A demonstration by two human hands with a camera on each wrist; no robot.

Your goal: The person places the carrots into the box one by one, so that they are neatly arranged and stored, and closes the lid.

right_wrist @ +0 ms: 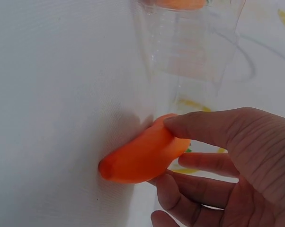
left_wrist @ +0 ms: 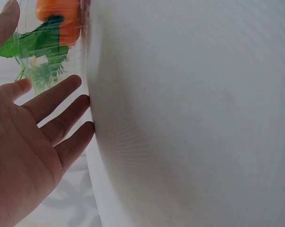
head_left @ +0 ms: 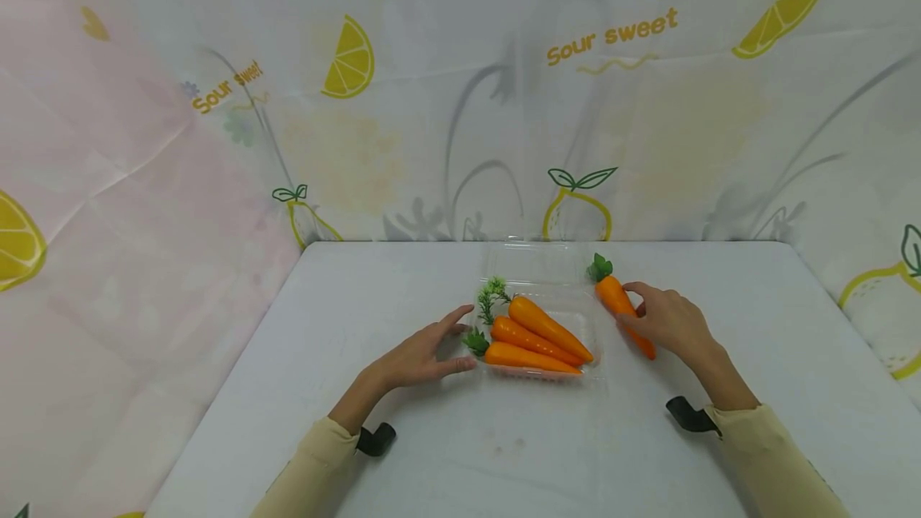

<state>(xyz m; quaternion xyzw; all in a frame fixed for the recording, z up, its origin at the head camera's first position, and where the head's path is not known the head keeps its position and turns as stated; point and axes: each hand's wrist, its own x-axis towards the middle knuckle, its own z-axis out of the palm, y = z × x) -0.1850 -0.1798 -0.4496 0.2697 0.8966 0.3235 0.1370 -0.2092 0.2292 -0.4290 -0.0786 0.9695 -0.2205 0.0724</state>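
Note:
A clear plastic box (head_left: 532,375) stands on the table with its lid (head_left: 536,262) folded back behind it. Three orange carrots lie inside: a back one (head_left: 548,328), a middle one (head_left: 534,339) and a front one (head_left: 524,356), their green tops toward the left. My left hand (head_left: 428,354) is at the box's left side, fingers spread and fairly straight, thumb near the front corner. To the right of the box, my right hand (head_left: 672,320) pinches a fourth carrot (head_left: 613,294) between thumb and fingers. That carrot's tip (right_wrist: 107,169) points toward me, close over the tabletop.
The white table (head_left: 403,454) ends at a back edge against a hanging cloth (head_left: 432,142) printed with lemons. Black wrist mounts (head_left: 377,440) show at both sleeves. Faint reddish spots (head_left: 507,446) mark the tabletop in front of the box.

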